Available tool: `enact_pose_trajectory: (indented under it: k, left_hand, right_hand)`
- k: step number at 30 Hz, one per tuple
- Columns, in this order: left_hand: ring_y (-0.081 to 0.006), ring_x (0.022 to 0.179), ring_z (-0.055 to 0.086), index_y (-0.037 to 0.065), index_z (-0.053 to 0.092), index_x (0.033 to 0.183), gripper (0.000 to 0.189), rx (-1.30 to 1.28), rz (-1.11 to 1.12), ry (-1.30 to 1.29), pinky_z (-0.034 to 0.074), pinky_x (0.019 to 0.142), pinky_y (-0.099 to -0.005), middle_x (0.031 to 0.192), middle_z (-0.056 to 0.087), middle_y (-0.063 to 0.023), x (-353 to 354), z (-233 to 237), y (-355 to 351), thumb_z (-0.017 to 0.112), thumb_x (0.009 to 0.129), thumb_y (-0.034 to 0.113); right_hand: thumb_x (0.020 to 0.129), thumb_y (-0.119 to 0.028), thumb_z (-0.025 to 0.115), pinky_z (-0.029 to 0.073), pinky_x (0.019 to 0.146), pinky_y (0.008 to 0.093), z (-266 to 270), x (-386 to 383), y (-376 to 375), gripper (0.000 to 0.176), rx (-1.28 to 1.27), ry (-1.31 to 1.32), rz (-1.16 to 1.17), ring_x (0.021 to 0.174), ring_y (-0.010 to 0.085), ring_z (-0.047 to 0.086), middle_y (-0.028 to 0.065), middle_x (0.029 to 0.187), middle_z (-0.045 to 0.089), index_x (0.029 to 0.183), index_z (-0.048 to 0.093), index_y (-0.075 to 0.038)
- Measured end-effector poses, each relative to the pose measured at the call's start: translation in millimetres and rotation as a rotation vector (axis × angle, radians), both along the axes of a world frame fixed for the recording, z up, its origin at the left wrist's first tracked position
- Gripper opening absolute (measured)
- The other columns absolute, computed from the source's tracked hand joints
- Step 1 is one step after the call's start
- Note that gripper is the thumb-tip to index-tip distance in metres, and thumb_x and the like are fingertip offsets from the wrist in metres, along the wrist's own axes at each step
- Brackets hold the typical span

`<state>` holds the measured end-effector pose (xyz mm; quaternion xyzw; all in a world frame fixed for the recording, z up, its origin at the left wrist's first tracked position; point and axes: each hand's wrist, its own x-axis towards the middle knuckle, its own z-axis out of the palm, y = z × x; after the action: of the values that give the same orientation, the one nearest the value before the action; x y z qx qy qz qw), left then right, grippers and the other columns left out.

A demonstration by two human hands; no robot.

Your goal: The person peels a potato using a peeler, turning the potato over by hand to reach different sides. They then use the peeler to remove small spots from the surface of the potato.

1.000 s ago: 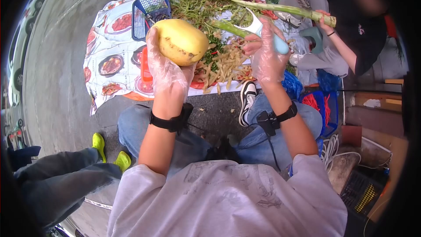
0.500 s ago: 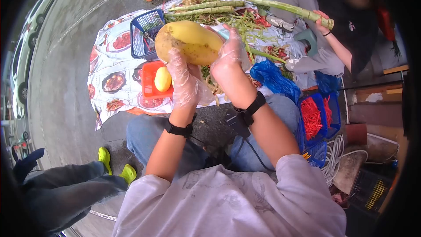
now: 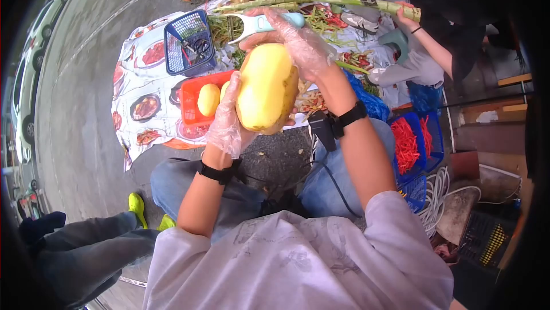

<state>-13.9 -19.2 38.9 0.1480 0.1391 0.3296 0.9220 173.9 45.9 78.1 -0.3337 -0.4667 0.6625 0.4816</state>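
Observation:
A large potato [image 3: 266, 86], mostly peeled to smooth yellow with some brownish skin along its right side, is held up in front of me. My left hand [image 3: 224, 124], in a clear plastic glove, is wrapped round its left side and underneath. My right hand [image 3: 306, 46], gloved the same way, grips a peeler [image 3: 260, 24] with a pale blue handle just above the potato. Behind the potato, an orange-red basket [image 3: 188, 116] holds smaller peeled potatoes [image 3: 208, 100].
A blue basket [image 3: 172, 63] with tools stands on the printed cloth [image 3: 129, 121]. Across from me a person scrapes a long green stalk [image 3: 329, 0] over heaped peelings. Blue baskets of red strips [image 3: 407, 149] sit at my right. Another person's legs [image 3: 86, 230] are at left.
The potato has turned from lying sideways to upright, nearer to me. My right hand has moved above it, bringing the peeler into full view. The other person's tool now meets the stalk.

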Motion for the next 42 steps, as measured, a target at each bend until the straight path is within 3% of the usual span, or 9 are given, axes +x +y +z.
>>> enact_pose_trajectory:
  k: [3, 4, 7, 13, 14, 20, 28, 34, 42]
  left_hand:
    - [-0.0425, 0.134, 0.053, 0.007, 0.033, 0.156, 0.091, 0.102, 0.220, 0.290, 0.044, 0.112, -0.0605, 0.153, 0.045, -0.0229, -1, -12, -8, 0.057, 0.093, 0.069]
    - [-0.0404, 0.137, 0.051, 0.008, 0.033, 0.156, 0.091, 0.110, 0.243, 0.309, 0.042, 0.114, -0.0593, 0.154, 0.045, -0.0213, -5, -13, -11, 0.060, 0.093, 0.066]
    - [-0.0388, 0.140, 0.048, 0.008, 0.032, 0.157, 0.090, 0.101, 0.276, 0.299, 0.041, 0.116, -0.0583, 0.155, 0.044, -0.0197, -12, -17, -13, 0.065, 0.092, 0.061]
    - [-0.0388, 0.138, 0.050, 0.008, 0.032, 0.156, 0.090, 0.078, 0.274, 0.196, 0.043, 0.115, -0.0586, 0.152, 0.047, -0.0199, -7, 2, -17, 0.065, 0.091, 0.060]
    - [-0.0384, 0.136, 0.052, 0.007, 0.032, 0.156, 0.090, 0.064, 0.298, 0.193, 0.043, 0.114, -0.0584, 0.151, 0.048, -0.0200, -5, 4, -18, 0.064, 0.091, 0.061]
    - [-0.0358, 0.129, 0.058, 0.007, 0.039, 0.153, 0.080, 0.025, 0.405, 0.254, 0.048, 0.109, -0.0553, 0.146, 0.053, -0.0178, -4, -6, -12, 0.062, 0.094, 0.057]
    - [-0.0328, 0.129, 0.058, 0.007, 0.042, 0.150, 0.071, 0.036, 0.453, 0.346, 0.048, 0.109, -0.0530, 0.144, 0.056, -0.0159, -3, -12, -10, 0.064, 0.097, 0.048]
    - [-0.0338, 0.128, 0.059, 0.003, 0.042, 0.149, 0.072, 0.066, 0.483, 0.385, 0.048, 0.109, -0.0535, 0.142, 0.057, -0.0175, -3, -14, -8, 0.067, 0.095, 0.043]
    - [-0.0336, 0.126, 0.061, 0.002, 0.042, 0.149, 0.071, 0.090, 0.535, 0.425, 0.051, 0.107, -0.0508, 0.141, 0.058, -0.0175, -4, -7, -11, 0.069, 0.094, 0.037]
  right_hand:
    - [0.107, -0.046, 0.050, 0.057, 0.085, 0.0341, 15, 3, 3, 0.052, 0.325, 0.098, -0.438, 0.097, 0.0252, 0.072, 0.0181, 0.102, 0.073, 0.139, 0.054, -0.006]
    - [0.107, -0.045, 0.049, 0.057, 0.083, 0.0338, 25, 18, 0, 0.054, 0.294, 0.162, -0.483, 0.101, 0.0267, 0.072, 0.0178, 0.099, 0.073, 0.137, 0.055, -0.002]
    - [0.108, -0.040, 0.042, 0.043, 0.060, 0.0284, 29, 53, -16, 0.049, 0.128, 0.438, -0.324, 0.062, 0.0161, 0.058, 0.0057, 0.073, 0.063, 0.123, 0.065, 0.001]
    - [0.104, -0.026, 0.057, 0.038, 0.056, 0.0252, 23, 39, -39, 0.033, -0.075, 0.174, -0.627, 0.060, 0.0108, 0.050, 0.0032, 0.075, 0.058, 0.113, 0.070, 0.003]
    - [0.100, -0.020, 0.065, 0.043, 0.058, 0.0236, 24, 39, -42, 0.034, -0.198, 0.240, -0.610, 0.069, 0.0118, 0.055, 0.0078, 0.096, 0.067, 0.126, 0.063, 0.001]
    - [0.094, -0.018, 0.077, 0.060, 0.069, 0.0275, 17, 42, -55, 0.029, -0.372, 0.263, -0.401, 0.078, 0.0201, 0.071, 0.0069, 0.082, 0.066, 0.112, 0.068, 0.002]
    - [0.090, -0.019, 0.082, 0.054, 0.064, 0.0271, -1, 36, -62, 0.028, -0.381, -0.283, -0.314, 0.074, 0.0175, 0.070, 0.0097, 0.089, 0.071, 0.103, 0.067, 0.001]
    - [0.101, -0.040, 0.063, 0.053, 0.081, 0.0402, -1, 30, -74, 0.042, 0.379, -0.837, -0.254, 0.091, 0.0398, 0.069, 0.0226, 0.101, 0.069, 0.122, 0.066, -0.004]
    - [0.104, -0.031, 0.057, 0.055, 0.077, 0.0450, 10, 17, -78, 0.043, 0.580, -0.954, -0.361, 0.089, 0.0445, 0.068, 0.0250, 0.098, 0.070, 0.142, 0.059, -0.009]
